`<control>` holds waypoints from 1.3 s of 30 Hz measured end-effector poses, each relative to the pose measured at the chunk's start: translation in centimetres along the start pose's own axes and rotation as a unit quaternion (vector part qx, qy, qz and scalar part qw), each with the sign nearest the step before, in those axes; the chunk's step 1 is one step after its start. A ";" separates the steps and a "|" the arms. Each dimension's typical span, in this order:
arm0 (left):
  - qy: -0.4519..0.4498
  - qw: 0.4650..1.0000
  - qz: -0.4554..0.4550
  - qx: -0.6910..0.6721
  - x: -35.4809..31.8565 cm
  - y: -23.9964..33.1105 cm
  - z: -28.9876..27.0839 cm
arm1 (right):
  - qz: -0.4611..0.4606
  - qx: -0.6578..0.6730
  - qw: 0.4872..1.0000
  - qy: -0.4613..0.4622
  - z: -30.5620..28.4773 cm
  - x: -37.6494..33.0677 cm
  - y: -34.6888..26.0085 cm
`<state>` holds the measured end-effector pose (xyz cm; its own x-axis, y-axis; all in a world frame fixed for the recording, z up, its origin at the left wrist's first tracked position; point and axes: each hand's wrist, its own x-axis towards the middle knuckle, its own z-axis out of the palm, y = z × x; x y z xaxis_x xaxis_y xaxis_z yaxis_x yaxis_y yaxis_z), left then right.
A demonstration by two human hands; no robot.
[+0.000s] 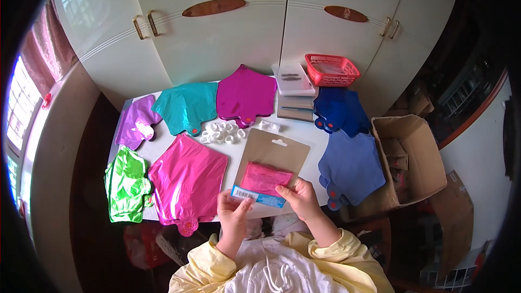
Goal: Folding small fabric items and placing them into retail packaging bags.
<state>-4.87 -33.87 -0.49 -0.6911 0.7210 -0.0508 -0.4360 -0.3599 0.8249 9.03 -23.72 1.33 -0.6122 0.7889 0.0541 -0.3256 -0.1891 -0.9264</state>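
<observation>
A brown cardboard backing card [274, 149] with a hang hole at its far end is held up over the near edge of the table. On its face lies a flat, folded pink foil packet [266, 178]. Along the card's near end runs a blue and white label strip [258, 195] with a barcode. My left hand [234, 216] pinches the label's left corner, thumb on top. My right hand [302, 199] grips the right side, its thumb pressing by the packet's corner. Both hands' other fingers are partly hidden behind the card. A stack of pink foil balloons [190, 179] lies left of it.
Around the white table [247, 152] lie green [127, 184], purple [135, 122], teal [187, 106], magenta [246, 95] and blue foil balloons [353, 168]. White rings [220, 132] sit mid-table. Behind are a clear box [294, 80] and red basket [331, 78]; right, an open carton [415, 168].
</observation>
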 end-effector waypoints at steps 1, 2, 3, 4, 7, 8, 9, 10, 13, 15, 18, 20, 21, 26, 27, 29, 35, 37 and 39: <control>-0.003 0.999 0.045 0.018 0.1 -0.4 -0.7 | -0.011 -0.005 1.000 0.013 -0.1 0.0 0.2; -0.005 0.995 0.089 0.036 0.4 -1.2 -1.9 | -0.027 -0.006 0.999 0.031 0.0 -0.1 0.3; -0.006 0.990 0.133 0.055 0.5 -0.9 -2.0 | -0.041 -0.006 0.998 0.048 0.2 -0.1 0.5; -0.026 0.994 0.087 0.055 0.4 -0.6 -1.9 | -0.056 -0.006 0.996 0.064 0.5 -0.1 0.6; -0.036 0.997 -0.056 0.037 -0.7 1.5 0.2 | -0.082 -0.038 0.993 0.077 1.2 -0.4 0.8; -0.044 0.997 -0.063 0.026 -0.6 1.2 -0.1 | -0.085 -0.041 0.993 0.073 1.6 -0.4 1.1; -0.054 0.996 -0.070 0.014 -0.4 0.8 -0.4 | -0.088 -0.045 0.993 0.069 1.9 -0.6 1.3; -0.063 0.995 -0.076 0.001 -0.2 0.7 -0.6 | -0.092 -0.048 0.992 0.066 2.1 -0.8 1.5; -0.048 0.996 -0.078 0.010 -0.2 0.4 -1.0 | -0.072 -0.048 0.995 0.049 2.2 -1.3 2.3; -0.045 0.996 -0.077 0.009 -0.1 0.4 -1.1 | -0.070 -0.032 0.996 0.055 2.6 -1.3 2.6; -0.055 0.996 -0.075 0.009 0.1 0.9 -1.3 | 0.017 -0.091 0.995 -0.023 0.5 -1.8 1.9; -0.074 0.995 -0.072 0.011 0.5 1.5 -2.0 | -0.039 0.021 0.999 -0.018 -0.9 -1.4 0.8; -0.082 0.993 -0.079 0.014 0.7 1.8 -2.5 | -0.046 0.073 0.996 -0.016 -1.5 -1.1 -0.1; -0.133 0.987 -0.074 0.044 1.0 2.6 -4.7 | -0.003 -0.059 0.998 -0.032 -3.0 0.8 -6.3; -0.135 0.987 -0.078 0.047 0.9 2.9 -4.6 | 0.006 -0.110 0.992 -0.053 -3.1 1.1 -6.8; -0.143 0.985 -0.083 0.046 0.9 3.1 -4.6 | 0.017 -0.164 0.985 -0.054 -3.1 1.5 -7.3; -0.177 0.979 -0.093 0.046 1.1 3.2 -5.4 | 0.069 -0.166 0.982 -0.056 -2.7 2.0 -8.1; -0.181 0.977 -0.100 0.046 1.2 3.6 -5.2 | 0.092 -0.150 0.982 -0.060 -2.8 2.0 -8.2; -0.187 0.975 -0.109 0.045 1.3 3.8 -5.1 | 0.119 -0.129 0.983 -0.060 -2.9 2.0 -8.3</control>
<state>-10.38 -37.34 -0.34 -0.3209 0.9464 -0.0357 -0.4854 -0.1320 0.8643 12.59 -18.86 8.03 -0.7349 0.6624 -0.1455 0.0207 -0.1925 -0.9811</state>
